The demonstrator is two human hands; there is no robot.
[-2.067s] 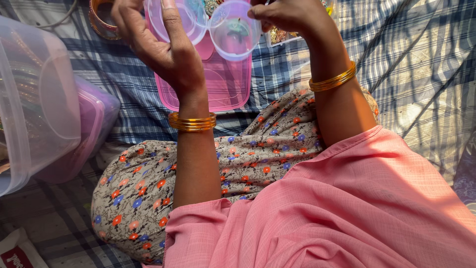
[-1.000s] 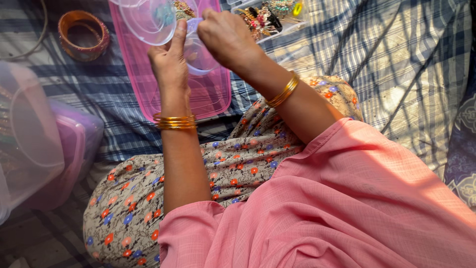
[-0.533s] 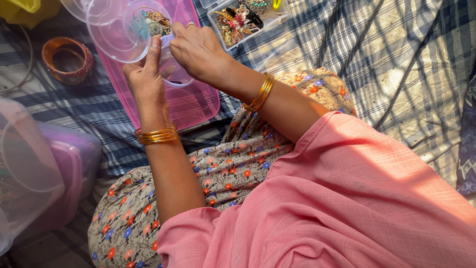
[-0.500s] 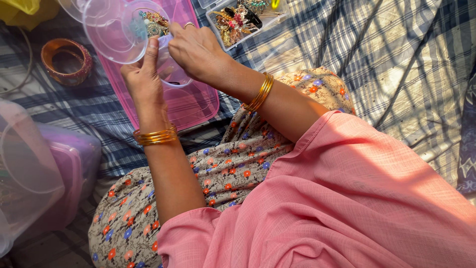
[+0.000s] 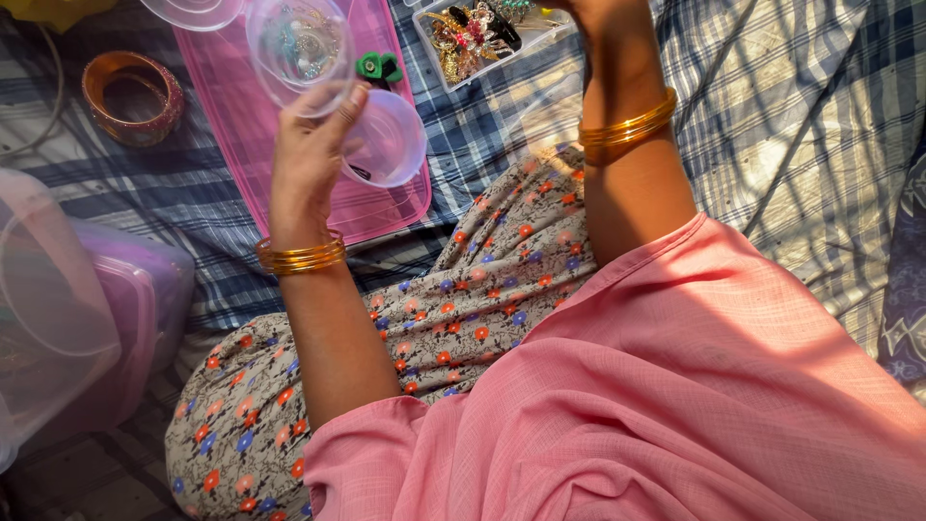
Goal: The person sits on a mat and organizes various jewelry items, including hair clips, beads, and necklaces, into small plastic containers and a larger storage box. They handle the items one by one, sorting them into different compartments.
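Note:
My left hand (image 5: 307, 159) is raised over a pink tray lid (image 5: 246, 145) and grips a cluster of small clear round containers (image 5: 391, 140). The upper container (image 5: 297, 43) has small jewellery pieces inside. A clear lid (image 5: 193, 10) shows at the top edge. My right hand (image 5: 590, 10) reaches to the top edge beside an open clear box of colourful hair clips and jewellery (image 5: 473, 29). Most of that hand is cut off, so its fingers are hidden. Both wrists wear gold bangles. A small green piece (image 5: 378, 66) lies on the pink lid.
An orange bangle (image 5: 130, 96) lies on the checked blanket (image 5: 791, 125) at the upper left. A large clear plastic tub (image 5: 48, 309) and a purple box (image 5: 154, 289) stand at the left. My floral-clothed knee and pink garment fill the lower middle.
My right hand has left the round containers and moved right, up to the jewellery box. My left hand keeps holding the containers, now lower and nearer.

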